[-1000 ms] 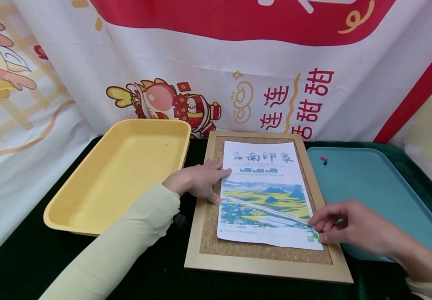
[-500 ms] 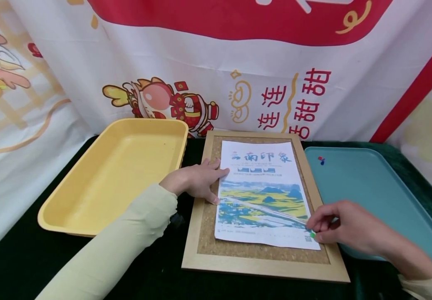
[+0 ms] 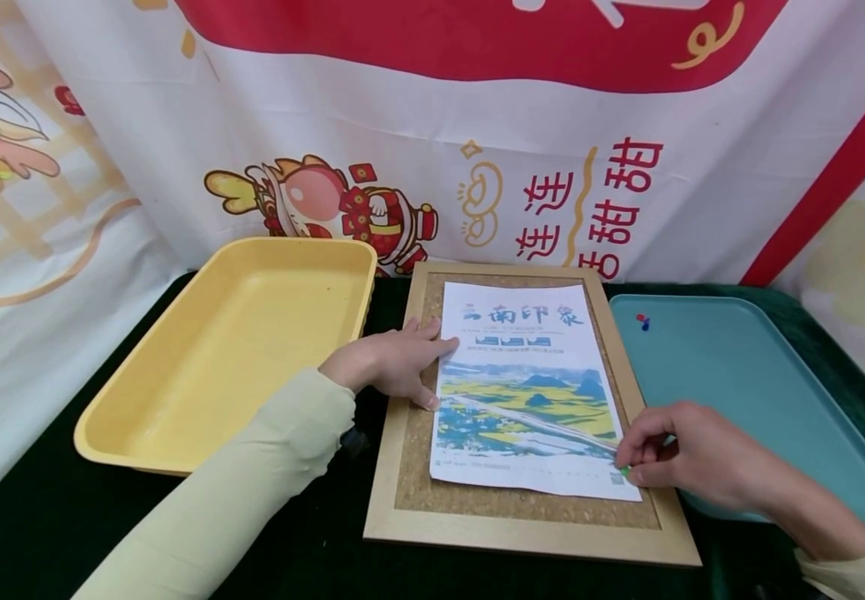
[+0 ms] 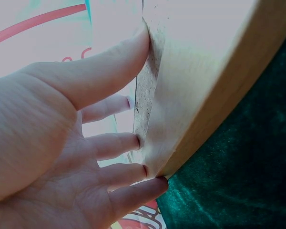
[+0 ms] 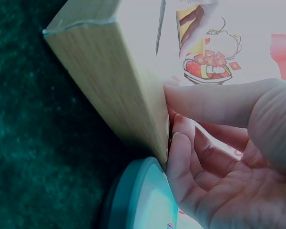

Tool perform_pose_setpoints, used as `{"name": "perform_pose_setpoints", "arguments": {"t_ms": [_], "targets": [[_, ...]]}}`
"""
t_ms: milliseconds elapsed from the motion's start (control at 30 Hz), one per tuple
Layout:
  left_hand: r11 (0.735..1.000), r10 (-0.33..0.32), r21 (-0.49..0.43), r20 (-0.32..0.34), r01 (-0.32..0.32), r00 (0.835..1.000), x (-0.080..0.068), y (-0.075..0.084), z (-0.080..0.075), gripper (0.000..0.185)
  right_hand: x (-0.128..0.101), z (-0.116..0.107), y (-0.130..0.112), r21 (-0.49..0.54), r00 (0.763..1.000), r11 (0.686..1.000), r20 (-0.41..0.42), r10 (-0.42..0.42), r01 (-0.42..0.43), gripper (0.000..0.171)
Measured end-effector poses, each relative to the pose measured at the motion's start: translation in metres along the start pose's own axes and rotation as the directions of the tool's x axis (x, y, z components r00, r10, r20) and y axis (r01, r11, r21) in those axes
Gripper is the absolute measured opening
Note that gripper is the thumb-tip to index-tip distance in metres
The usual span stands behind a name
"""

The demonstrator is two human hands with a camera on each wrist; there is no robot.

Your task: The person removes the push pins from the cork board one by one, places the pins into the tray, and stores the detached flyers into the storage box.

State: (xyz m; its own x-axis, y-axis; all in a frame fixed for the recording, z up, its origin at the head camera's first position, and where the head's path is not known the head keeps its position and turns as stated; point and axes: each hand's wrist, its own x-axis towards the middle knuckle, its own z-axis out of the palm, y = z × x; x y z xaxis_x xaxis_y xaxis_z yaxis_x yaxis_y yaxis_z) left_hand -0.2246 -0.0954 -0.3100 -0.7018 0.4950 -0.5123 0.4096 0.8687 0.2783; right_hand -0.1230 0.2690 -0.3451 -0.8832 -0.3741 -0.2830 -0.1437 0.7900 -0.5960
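A wood-framed cork board (image 3: 522, 512) lies on the dark green cloth, bearing a white printed poster (image 3: 515, 471) with a landscape picture. My left hand (image 3: 395, 362) rests at the poster's left edge, fingers spread, its thumb and fingertips reaching onto cork and paper. The left wrist view shows the fingers (image 4: 117, 143) extended along the frame. At the poster's lower right corner, my right hand (image 3: 691, 454) pinches a small green push pin (image 3: 625, 472) between thumb and fingers. Mostly those fingers cover the pin; its point is hidden.
Left of the board stands a deep yellow tray (image 3: 113, 446). On the right, a flat teal tray (image 3: 740, 375) carries several small red and blue pins (image 3: 642, 322) near its far left corner. A printed white and red curtain (image 3: 402, 108) hangs behind.
The head view has shifted slightly, then steadied. My right fingers have closed in over the green push pin, so less of it shows. My left hand stays at the poster's edge.
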Motion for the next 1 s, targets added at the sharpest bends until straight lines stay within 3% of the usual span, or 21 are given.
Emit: {"name": "perform_pose_setpoints", "arguments": {"t_ms": [567, 1000], "targets": [[1.000, 0.002, 0.002, 0.009, -0.002, 1.000, 0.0005, -0.0005, -0.0010, 0.091, 0.0001, -0.0006, -0.0041, 0.020, 0.998, 0.998, 0.019, 0.056, -0.056, 0.011], [1.000, 0.004, -0.003, 0.007, -0.004, 1.000, 0.0024, -0.0011, -0.0012, 0.091, -0.0008, 0.0013, -0.0046, 0.026, 0.999, 0.999, 0.012, 0.044, -0.045, 0.010]]}}
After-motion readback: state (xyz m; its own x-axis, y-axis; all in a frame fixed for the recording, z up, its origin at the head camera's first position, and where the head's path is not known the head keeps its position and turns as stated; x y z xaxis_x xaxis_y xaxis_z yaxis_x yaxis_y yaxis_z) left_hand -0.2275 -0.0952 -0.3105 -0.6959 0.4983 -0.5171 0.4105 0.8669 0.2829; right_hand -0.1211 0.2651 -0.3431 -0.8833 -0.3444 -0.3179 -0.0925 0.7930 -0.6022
